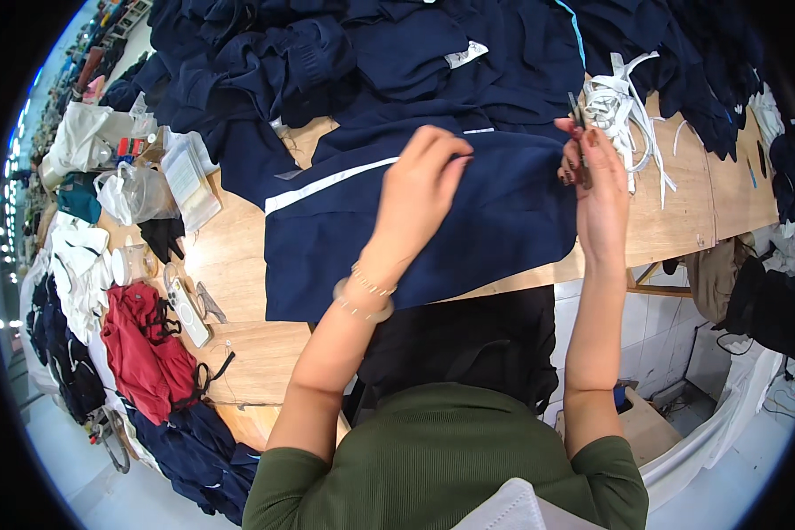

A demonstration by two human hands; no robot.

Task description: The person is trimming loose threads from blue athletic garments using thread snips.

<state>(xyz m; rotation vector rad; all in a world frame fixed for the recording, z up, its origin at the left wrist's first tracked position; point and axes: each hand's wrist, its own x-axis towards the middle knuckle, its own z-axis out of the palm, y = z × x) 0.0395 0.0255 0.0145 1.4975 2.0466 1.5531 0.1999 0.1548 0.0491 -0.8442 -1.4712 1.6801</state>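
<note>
table (238,256): long wooden bench, runs under and past both hands; bare wood shows left of the left fingers.
pile (327,44): dark navy garments heaped beyond the fingertips, across the far side.
navy garment (468,221): laid flat right under both hands, white stripe left of the left fingers, near edge hangs toward the body.
red cloth (146,349): bunched well left of and below the left hand, at the bench edge.
white straps (623,110): tangled bundle just beyond the right fingertips.
left hand (420,190): fingers closed in a pinch on the garment's top edge, lifting it slightly.
right hand (596,181): fingers clamped round small snips, other side of the same edge.
snips (577,115): thin dark blades poke up past the right fingertips; open or closed, cannot tell.
tip: my read — keep the pinch taut so the fabric stays flat between the hands, cut only loose thread close to the seam, blade tips angled away from the cloth.
</note>
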